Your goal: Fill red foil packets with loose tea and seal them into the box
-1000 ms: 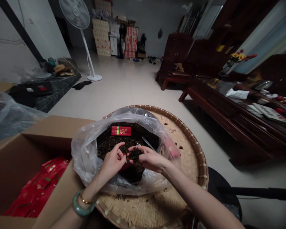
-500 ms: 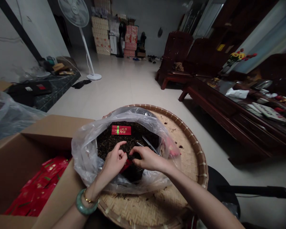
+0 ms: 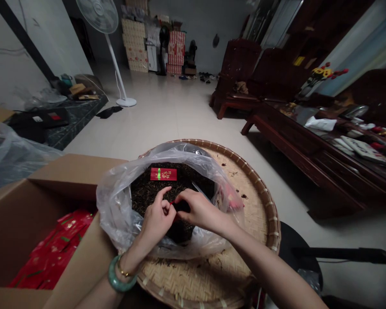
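Observation:
My left hand point(image 3: 159, 216), a green bangle at its wrist, pinches a small red packet point(image 3: 173, 203) that is mostly hidden by the fingers. My right hand point(image 3: 196, 210) meets it from the other side, its thumb and index finger closed on the same packet. Both are over a clear plastic bag point(image 3: 114, 193) of dark, dry tea leaves point(image 3: 141, 195). A flat red packet point(image 3: 164, 174) with a green band and gold print lies on the leaves. Beside my right hand the metal shaft of a tool point(image 3: 197, 187) sticks out of them.
The bag sits on a round woven bamboo tray point(image 3: 270, 214) with scattered leaf bits. At the left stands an open cardboard box point(image 3: 80, 174) holding many red packets point(image 3: 56, 246). A dark wooden table point(image 3: 286, 146) is at the right, a white standing fan point(image 3: 114, 64) farther back.
My hands have come closer together and touch at the red packet. Less of that packet shows now, and my right hand covers more of the metal tool.

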A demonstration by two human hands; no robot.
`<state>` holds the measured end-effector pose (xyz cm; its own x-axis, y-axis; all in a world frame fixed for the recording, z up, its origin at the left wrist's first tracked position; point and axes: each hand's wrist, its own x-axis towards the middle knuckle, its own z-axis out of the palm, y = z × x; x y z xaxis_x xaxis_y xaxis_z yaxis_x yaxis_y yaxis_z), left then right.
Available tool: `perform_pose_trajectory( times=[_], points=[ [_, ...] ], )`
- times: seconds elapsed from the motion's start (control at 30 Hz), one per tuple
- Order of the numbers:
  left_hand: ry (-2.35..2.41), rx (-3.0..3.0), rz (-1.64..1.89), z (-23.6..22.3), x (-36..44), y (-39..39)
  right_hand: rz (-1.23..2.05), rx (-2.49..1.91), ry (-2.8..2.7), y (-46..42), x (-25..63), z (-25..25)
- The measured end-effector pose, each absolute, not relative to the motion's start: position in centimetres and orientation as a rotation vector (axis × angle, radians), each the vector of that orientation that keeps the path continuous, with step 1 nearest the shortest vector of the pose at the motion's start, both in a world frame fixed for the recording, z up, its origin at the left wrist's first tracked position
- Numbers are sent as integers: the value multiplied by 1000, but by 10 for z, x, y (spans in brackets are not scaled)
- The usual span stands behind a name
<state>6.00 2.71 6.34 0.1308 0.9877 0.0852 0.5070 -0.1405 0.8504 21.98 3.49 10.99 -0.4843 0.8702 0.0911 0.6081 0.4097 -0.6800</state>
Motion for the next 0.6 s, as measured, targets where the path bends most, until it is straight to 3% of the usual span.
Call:
perform_pose_trajectory(
  times=[0.3,0.5,0.6],
  points=[
    [1433,1768,961,68,66,22,782,-1282,-2130,32,218,108],
    [1451,1730,1001,66,66,21,936,-1219,-2055,27,220,114],
    [1460,1689,1037,66,67,21,835,-1224,-2189,21,220,117]
  ],
)
